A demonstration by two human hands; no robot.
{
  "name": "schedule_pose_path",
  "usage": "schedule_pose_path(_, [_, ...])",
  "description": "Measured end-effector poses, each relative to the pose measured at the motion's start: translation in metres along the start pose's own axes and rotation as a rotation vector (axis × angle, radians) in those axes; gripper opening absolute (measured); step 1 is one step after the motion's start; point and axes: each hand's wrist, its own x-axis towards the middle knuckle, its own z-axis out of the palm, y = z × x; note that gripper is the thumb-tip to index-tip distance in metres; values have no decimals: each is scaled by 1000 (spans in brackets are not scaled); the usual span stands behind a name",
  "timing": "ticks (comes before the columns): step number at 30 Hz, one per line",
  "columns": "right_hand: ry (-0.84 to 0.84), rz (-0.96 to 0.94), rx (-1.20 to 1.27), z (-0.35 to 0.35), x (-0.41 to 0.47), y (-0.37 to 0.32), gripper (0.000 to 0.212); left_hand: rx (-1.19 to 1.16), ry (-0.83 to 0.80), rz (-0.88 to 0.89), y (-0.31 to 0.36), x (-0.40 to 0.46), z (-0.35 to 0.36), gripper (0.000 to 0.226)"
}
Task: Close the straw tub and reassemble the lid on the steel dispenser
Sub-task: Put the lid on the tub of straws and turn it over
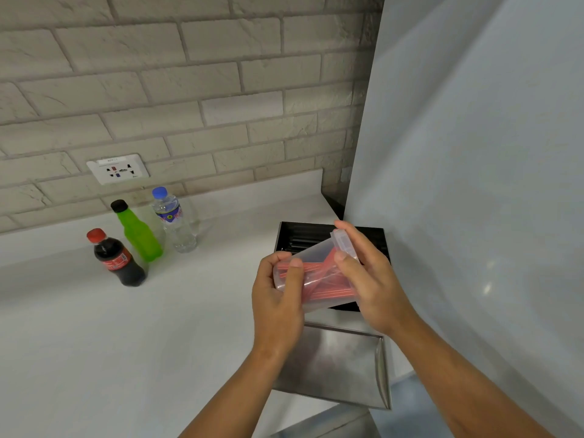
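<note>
The left hand grips the near end of the clear straw tub, held tilted above the open steel dispenser, while the right hand pinches what seems to be its cap at the far end, the steel lid lying nearer on the white bench, three bottles standing well left.

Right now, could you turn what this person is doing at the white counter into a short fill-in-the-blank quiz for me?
1. Both hands hold a clear plastic tub filled with ____ straws.
2. The right hand presses the tub's clear ____ onto its open end.
3. The open steel dispenser box sits behind the tub; its flat steel lid lies ____ the person.
4. Of the three bottles, the dark cola bottle has a ____ cap.

Missing words: red; lid; nearer; red
</note>
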Motion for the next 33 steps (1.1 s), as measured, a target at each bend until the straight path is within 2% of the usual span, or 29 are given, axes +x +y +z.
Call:
schedule_pose_path(4, [-71,60,-17,-3,0,-7,72,-26,14,-40,-6,-4,-2,34])
schedule_pose_path(6, [-144,1,-40,-10,-2,-8,76,-66,3,-99,-7,0,-6,35])
schedule_pose_path(8, [-184,-111,-97,-15,-3,-8,70,-107,5,-152,-5,5,-8,42])
schedule_pose_path(12, [-104,-238,-105,-7,-1,-7,59,-91,4,-144,-3,1,-6,45])
schedule_pose_path(17, [13,-183,-59,6,-3,-3,57,-58,104,-61,-5,-11,-3,42])
schedule_pose_path(21, [-35,-66,-74,7,-5,-5,60,-70,85,-104,-11,-12,-7,41])
schedule_pose_path(27, [-65,363,126,-13,1,-7,52,-173,15,-283,-18,-7,-16,49])
schedule_pose_path(29, [-63,455,121,-13,-1,-5,48,-131,-12,-246,-17,-11,-18,46])
schedule_pose_path(33, [34,440,102,-13,-5,-1,42,130,-69,-100,-12,-14,-23,24])
